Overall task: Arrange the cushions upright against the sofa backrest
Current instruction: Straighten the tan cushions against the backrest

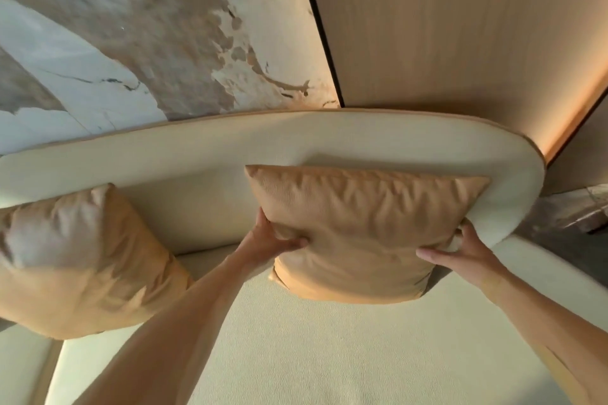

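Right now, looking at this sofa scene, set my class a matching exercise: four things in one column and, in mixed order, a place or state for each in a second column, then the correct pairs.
Column one:
1. right cushion
2. left cushion
3. left hand
4. right hand

Column two:
A. leaning on the backrest with no hand on it
B. gripping a cushion's left edge
C. held upright between two hands
D. at a cushion's right edge, beside the sofa's curved end

Pairs: 1-C, 2-A, 3-B, 4-D
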`<action>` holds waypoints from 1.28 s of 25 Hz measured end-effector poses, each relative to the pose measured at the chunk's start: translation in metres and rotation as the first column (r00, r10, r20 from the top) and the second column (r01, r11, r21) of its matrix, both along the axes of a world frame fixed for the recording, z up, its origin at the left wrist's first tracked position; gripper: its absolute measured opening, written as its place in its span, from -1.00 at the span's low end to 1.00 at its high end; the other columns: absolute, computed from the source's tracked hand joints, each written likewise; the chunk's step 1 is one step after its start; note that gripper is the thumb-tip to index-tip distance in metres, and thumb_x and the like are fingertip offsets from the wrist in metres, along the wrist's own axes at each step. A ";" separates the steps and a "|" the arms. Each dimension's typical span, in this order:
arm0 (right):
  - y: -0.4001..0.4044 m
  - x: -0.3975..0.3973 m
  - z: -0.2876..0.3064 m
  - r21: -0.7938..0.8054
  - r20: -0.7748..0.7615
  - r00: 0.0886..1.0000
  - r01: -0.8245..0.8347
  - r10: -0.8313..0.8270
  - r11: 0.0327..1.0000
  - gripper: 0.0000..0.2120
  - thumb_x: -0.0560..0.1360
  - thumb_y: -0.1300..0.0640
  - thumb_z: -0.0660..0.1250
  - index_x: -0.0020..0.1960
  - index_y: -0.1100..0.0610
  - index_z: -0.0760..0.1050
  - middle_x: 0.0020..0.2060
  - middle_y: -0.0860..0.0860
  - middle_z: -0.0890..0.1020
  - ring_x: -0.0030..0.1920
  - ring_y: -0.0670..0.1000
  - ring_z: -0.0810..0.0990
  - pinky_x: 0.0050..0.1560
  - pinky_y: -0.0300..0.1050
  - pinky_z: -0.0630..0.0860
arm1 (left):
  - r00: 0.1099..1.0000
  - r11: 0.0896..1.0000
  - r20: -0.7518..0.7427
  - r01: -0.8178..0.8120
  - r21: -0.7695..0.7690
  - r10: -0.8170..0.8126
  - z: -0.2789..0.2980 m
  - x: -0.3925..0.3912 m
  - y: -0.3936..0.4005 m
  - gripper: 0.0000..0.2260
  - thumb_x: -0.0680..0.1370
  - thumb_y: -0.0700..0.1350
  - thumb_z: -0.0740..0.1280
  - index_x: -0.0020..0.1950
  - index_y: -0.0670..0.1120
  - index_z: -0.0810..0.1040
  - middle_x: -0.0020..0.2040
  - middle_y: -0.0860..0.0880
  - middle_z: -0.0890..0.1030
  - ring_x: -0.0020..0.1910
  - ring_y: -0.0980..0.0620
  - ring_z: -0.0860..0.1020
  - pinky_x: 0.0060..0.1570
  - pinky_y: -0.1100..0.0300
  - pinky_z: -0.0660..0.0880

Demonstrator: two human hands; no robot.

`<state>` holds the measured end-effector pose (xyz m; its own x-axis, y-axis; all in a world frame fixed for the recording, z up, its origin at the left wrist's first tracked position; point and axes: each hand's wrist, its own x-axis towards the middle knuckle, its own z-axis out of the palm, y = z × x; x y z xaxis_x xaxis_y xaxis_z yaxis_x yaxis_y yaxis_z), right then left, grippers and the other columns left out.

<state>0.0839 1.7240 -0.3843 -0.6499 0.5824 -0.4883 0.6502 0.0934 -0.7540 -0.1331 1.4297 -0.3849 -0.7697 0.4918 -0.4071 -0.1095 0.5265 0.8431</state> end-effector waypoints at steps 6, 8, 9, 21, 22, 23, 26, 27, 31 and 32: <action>0.003 0.005 -0.009 -0.009 -0.092 0.993 0.073 -0.073 0.997 0.03 0.14 -0.10 0.66 0.42 -0.09 0.11 0.32 -0.06 0.44 0.32 0.04 0.46 0.39 0.04 0.36 | 0.990 0.990 0.016 -0.140 0.001 0.140 -0.011 0.009 0.020 -0.14 0.09 0.06 0.68 0.26 0.16 0.29 0.07 0.10 0.61 0.09 0.11 0.58 0.08 0.18 0.49; 0.005 0.009 -0.001 0.025 -0.098 0.992 0.087 -0.084 0.996 -0.03 0.21 -0.07 0.64 0.42 -0.06 0.12 0.35 -0.04 0.44 0.34 0.06 0.44 0.37 -0.02 0.34 | 0.993 0.993 0.024 -0.119 -0.021 0.120 -0.006 0.011 0.025 -0.17 0.04 0.12 0.67 0.18 0.21 0.31 0.06 0.09 0.63 0.11 0.08 0.59 0.15 0.11 0.50; 0.009 0.010 0.003 0.036 -0.105 0.990 0.095 -0.091 0.995 -0.05 0.23 -0.04 0.63 0.43 -0.03 0.12 0.36 -0.03 0.43 0.35 0.07 0.43 0.35 -0.05 0.34 | 0.993 0.993 0.033 -0.113 -0.023 0.113 -0.003 0.011 0.028 -0.19 0.04 0.13 0.67 0.15 0.24 0.30 0.05 0.10 0.64 0.11 0.09 0.59 0.17 0.09 0.50; 0.025 0.024 0.000 0.106 -0.076 0.987 0.152 -0.144 0.983 -0.02 0.26 -0.01 0.62 0.48 0.03 0.09 0.36 0.04 0.48 0.38 0.14 0.41 0.24 -0.08 0.28 | 0.999 0.996 0.037 -0.028 -0.089 0.032 0.003 0.026 0.044 -0.08 0.11 0.22 0.62 0.31 0.26 0.16 0.17 0.04 0.60 0.20 -0.05 0.54 0.26 -0.02 0.47; 0.024 0.023 0.000 0.105 -0.071 0.987 0.153 -0.146 0.983 -0.02 0.25 -0.02 0.62 0.47 0.02 0.09 0.35 0.04 0.50 0.37 0.14 0.42 0.23 -0.09 0.28 | 0.999 0.994 0.004 -0.043 -0.098 0.044 0.006 0.028 0.043 -0.09 0.09 0.24 0.60 0.29 0.24 0.17 0.17 0.04 0.59 0.19 -0.06 0.54 0.24 -0.05 0.47; 0.025 0.023 0.000 0.106 -0.064 0.987 0.155 -0.149 0.982 -0.02 0.24 -0.04 0.63 0.46 0.00 0.10 0.33 0.04 0.52 0.37 0.13 0.43 0.22 -0.08 0.28 | 0.998 0.993 -0.028 -0.058 -0.101 0.055 0.008 0.029 0.042 -0.10 0.09 0.26 0.59 0.30 0.20 0.19 0.16 0.04 0.58 0.17 -0.06 0.54 0.22 -0.05 0.48; 0.028 0.022 0.002 0.082 -0.036 0.989 0.145 -0.143 0.986 0.01 0.21 -0.10 0.63 0.46 -0.04 0.09 0.32 0.03 0.53 0.36 0.14 0.43 0.22 -0.06 0.30 | 0.993 0.992 -0.067 -0.105 -0.076 0.100 0.008 0.031 0.041 -0.12 0.14 0.20 0.60 0.32 0.15 0.20 0.10 0.05 0.56 0.13 -0.06 0.53 0.18 0.01 0.49; 0.028 0.022 0.002 0.089 -0.023 0.991 0.132 -0.130 0.987 0.04 0.18 -0.15 0.63 0.46 -0.05 0.08 0.32 0.03 0.53 0.36 0.15 0.43 0.23 -0.03 0.31 | 0.991 0.991 -0.078 -0.110 -0.076 0.104 0.009 0.032 0.040 -0.15 0.16 0.18 0.61 0.30 0.14 0.21 0.08 0.06 0.56 0.11 -0.06 0.53 0.16 0.02 0.48; 0.033 0.018 0.004 0.099 0.015 0.993 0.114 -0.116 0.989 0.02 0.21 -0.16 0.62 0.47 -0.04 0.08 0.15 -0.01 0.62 0.37 0.14 0.42 0.24 -0.02 0.30 | 0.986 0.983 -0.117 -0.135 -0.121 0.121 0.011 0.033 0.040 -0.23 0.21 0.15 0.63 0.20 0.08 0.19 0.03 0.04 0.54 0.04 -0.06 0.51 0.06 0.05 0.48; 0.033 0.015 0.007 0.109 0.016 0.993 0.113 -0.116 0.988 -0.02 0.26 -0.07 0.61 0.48 0.00 0.09 0.01 -0.07 0.62 0.37 0.14 0.42 0.26 -0.02 0.29 | 0.985 0.981 -0.123 -0.140 -0.135 0.124 0.011 0.033 0.039 -0.22 0.21 0.16 0.62 0.20 0.09 0.17 0.04 0.03 0.53 0.06 -0.07 0.51 0.04 0.06 0.46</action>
